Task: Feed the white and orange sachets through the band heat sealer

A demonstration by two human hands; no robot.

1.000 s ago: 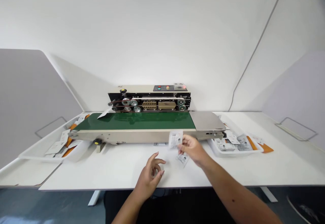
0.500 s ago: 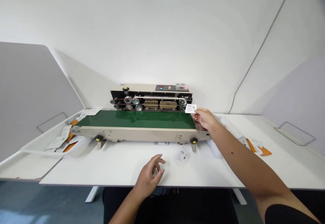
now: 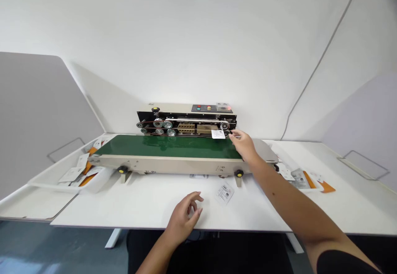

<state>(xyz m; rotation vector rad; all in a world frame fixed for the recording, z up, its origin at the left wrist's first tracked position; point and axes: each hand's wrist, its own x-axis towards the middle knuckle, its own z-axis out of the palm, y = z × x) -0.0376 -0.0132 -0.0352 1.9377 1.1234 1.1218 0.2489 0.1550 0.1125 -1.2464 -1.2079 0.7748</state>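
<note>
A band sealing machine (image 3: pixel 186 121) with a green conveyor belt (image 3: pixel 167 146) stands at the back of the white table (image 3: pixel 142 203). A small white packet (image 3: pixel 218 134) sits at the machine's right intake, its top edge in the sealing slot. My right hand (image 3: pixel 245 145) hovers just right of that packet over the belt's right end, fingers apart, holding nothing. My left hand (image 3: pixel 185 215) rests on the table's front edge, fingers loosely curled and empty. Another white packet (image 3: pixel 225 193) lies flat on the table between my hands.
A white tray (image 3: pixel 49 181) with several packets and orange pieces sits at the belt's left end. A second tray (image 3: pixel 299 179) with packets lies to the right, beside an orange piece (image 3: pixel 327 187). Grey divider panels stand at both sides.
My right hand carried a packet from the table front up to the machine's right intake and let it go; the packet has moved left into the sealing slot. My left hand stayed put.
</note>
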